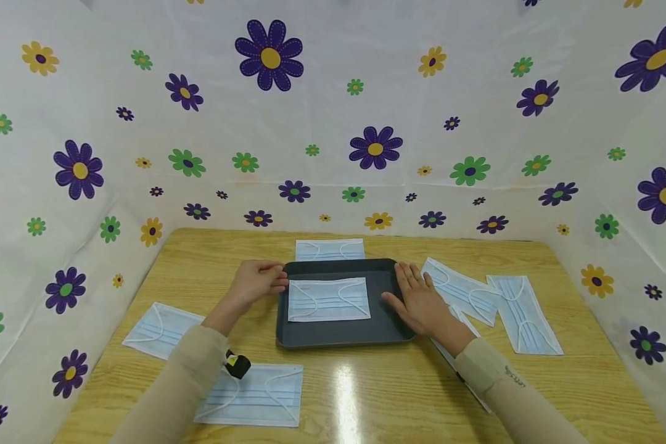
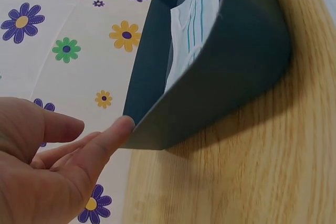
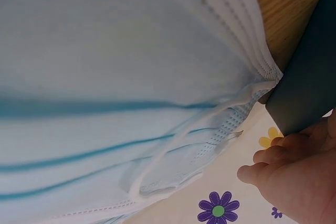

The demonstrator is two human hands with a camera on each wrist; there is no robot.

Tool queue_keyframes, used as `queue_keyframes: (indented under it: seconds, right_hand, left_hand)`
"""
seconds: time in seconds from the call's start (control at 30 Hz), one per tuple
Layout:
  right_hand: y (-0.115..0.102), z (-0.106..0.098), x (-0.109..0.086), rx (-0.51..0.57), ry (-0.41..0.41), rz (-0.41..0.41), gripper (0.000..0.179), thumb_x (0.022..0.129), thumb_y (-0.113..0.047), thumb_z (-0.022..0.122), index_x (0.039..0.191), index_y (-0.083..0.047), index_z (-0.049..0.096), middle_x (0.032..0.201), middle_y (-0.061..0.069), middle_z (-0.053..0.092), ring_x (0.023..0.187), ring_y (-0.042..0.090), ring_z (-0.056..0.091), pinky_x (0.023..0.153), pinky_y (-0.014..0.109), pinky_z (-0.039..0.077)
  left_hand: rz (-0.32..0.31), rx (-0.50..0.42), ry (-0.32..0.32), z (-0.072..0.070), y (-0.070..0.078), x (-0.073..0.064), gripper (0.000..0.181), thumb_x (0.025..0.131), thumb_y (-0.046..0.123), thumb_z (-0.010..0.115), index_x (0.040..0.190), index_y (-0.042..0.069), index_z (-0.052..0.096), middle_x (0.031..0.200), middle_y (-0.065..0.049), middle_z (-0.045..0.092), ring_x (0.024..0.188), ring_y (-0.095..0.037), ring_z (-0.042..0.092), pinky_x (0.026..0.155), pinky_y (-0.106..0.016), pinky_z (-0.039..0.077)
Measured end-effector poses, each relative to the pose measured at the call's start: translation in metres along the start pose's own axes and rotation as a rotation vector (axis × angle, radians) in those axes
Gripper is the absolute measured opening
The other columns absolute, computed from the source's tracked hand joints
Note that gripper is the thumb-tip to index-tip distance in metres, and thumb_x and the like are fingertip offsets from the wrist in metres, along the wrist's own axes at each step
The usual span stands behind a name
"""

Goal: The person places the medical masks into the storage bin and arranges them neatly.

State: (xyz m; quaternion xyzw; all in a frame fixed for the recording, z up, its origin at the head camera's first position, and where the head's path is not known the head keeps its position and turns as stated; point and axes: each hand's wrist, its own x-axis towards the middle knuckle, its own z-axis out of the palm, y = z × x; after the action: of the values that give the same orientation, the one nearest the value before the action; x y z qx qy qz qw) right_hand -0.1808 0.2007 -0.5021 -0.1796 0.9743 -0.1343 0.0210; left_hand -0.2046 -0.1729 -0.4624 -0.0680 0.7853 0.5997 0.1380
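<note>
A dark grey tray (image 1: 333, 335) stands on the table with one light blue face mask (image 1: 328, 300) lying flat inside it, ear loops on top. My left hand (image 1: 257, 280) is at the tray's far left corner. In the left wrist view a fingertip of the left hand (image 2: 63, 166) touches the tray wall (image 2: 231, 66), while the thumb stays apart from it. Across the tray's right edge lies my right hand (image 1: 422, 303), fingers extended. The right wrist view has the right hand (image 3: 299, 171) against the tray (image 3: 304, 77), a mask (image 3: 105, 66) close to the camera.
More masks lie around the tray: one behind it (image 1: 330, 249), a mask at left (image 1: 161, 330), another at front left (image 1: 261, 394). To the right are an angled mask (image 1: 460, 290), a far-right mask (image 1: 524, 314) and one partly under the right arm. Flowered cloth (image 1: 311, 123) encloses the wooden table (image 1: 388, 394).
</note>
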Motion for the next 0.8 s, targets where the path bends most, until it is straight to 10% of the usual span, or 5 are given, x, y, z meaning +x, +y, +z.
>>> queue_keyframes:
  seconds: [0.8]
  right_hand:
    - [0.001,0.003,0.001,0.001,0.007,0.001,0.082,0.111,-0.049,0.047,0.164,0.008,0.022,0.171,0.028,0.024,0.16,0.048,0.02,0.126,0.069,0.021]
  left_hand:
    - [0.041,0.007,-0.015,-0.077,-0.032,-0.016,0.051,0.11,0.029,0.059,0.148,-0.005,0.056,0.119,-0.012,0.078,0.098,-0.012,0.079,0.092,-0.038,0.062]
